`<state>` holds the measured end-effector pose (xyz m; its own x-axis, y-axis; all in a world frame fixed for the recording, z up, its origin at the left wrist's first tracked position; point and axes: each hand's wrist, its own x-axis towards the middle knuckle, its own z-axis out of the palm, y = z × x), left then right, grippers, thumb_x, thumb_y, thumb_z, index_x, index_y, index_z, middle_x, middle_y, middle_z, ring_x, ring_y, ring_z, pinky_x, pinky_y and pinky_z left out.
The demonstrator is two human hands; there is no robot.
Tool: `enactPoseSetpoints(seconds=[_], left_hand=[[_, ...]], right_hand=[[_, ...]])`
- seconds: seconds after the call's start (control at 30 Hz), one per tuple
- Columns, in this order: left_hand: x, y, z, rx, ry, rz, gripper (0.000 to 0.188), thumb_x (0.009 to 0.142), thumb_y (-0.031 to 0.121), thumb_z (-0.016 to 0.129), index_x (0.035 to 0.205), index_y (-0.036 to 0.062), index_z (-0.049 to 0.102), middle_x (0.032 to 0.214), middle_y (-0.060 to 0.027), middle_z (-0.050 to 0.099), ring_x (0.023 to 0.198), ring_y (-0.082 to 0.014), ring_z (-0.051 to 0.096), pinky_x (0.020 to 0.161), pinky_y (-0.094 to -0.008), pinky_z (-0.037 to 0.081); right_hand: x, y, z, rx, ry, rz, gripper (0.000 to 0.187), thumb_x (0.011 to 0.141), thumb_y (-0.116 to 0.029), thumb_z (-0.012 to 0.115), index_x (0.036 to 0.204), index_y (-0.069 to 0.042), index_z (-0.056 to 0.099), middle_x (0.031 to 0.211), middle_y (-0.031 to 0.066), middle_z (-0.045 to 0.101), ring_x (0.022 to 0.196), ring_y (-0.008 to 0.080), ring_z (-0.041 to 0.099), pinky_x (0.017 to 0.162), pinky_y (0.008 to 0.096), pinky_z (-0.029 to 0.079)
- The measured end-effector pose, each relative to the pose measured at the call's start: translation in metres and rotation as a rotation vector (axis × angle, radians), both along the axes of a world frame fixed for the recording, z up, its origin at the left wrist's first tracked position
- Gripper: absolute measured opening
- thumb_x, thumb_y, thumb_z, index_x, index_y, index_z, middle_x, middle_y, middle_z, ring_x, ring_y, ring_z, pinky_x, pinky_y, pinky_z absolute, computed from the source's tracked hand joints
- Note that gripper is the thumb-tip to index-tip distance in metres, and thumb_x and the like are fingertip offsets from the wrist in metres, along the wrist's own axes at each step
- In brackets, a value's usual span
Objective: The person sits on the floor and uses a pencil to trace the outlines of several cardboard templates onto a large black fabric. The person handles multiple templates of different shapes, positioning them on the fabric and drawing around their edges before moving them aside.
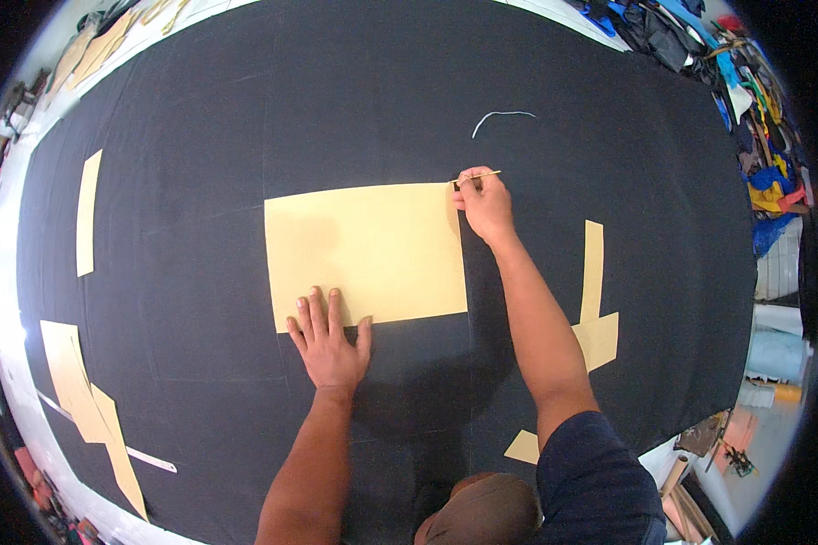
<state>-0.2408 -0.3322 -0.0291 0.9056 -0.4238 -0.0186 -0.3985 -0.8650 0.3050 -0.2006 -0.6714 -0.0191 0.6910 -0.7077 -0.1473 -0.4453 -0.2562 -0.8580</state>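
Note:
A large yellow rectangular card pattern (pixel 368 250) lies flat on black fabric (pixel 373 100). My left hand (pixel 331 343) presses on its near edge, left of the middle, with the fingers spread over the card. At the card's far right corner, my right hand (pixel 484 204) pinches a thin yellow pencil (pixel 486 174), its dark end close to the corner. Faint pale lines run across the fabric around the card. Beyond the right hand a short white thread or strip (pixel 504 113) lies curved on the cloth.
Narrow yellow card pieces lie at the left (pixel 88 213) and right (pixel 593 272). Overlapping card pieces (pixel 77 381) cover a white ruler-like strip (pixel 152 460) at the near left. A small card piece (pixel 523 446) sits by my right sleeve. Piled coloured cloth (pixel 768 163) borders the right side.

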Motion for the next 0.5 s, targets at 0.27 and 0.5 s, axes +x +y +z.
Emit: enactPoseSetpoints(seconds=[0.27, 0.5], left_hand=[[-0.0001, -0.0006, -0.0009, 0.023, -0.007, -0.007, 0.071, 0.097, 0.051, 0.060, 0.154, 0.0123, 0.045, 0.163, -0.0193, 0.034, 0.155, -0.0406, 0.024, 0.124, -0.0628, 0.013], [-0.0001, 0.0001, -0.0014, 0.037, 0.002, -0.011, 0.072, 0.098, 0.053, 0.058, 0.155, 0.0127, 0.043, 0.165, -0.0188, 0.032, 0.155, -0.0404, 0.022, 0.125, -0.0623, 0.012]], right_hand=[[-0.0004, 0.0070, 0.0104, 0.024, 0.010, -0.035, 0.018, 0.107, -0.018, 0.055, 0.108, 0.000, 0.059, 0.097, 0.0082, 0.070, 0.084, 0.0155, 0.074, 0.075, 0.0302, 0.062], [-0.0054, 0.0060, 0.0043, -0.413, 0.083, 0.119, 0.017, 0.104, -0.016, 0.056, 0.109, -0.001, 0.060, 0.099, 0.0125, 0.071, 0.089, 0.0246, 0.075, 0.077, 0.0378, 0.059]])
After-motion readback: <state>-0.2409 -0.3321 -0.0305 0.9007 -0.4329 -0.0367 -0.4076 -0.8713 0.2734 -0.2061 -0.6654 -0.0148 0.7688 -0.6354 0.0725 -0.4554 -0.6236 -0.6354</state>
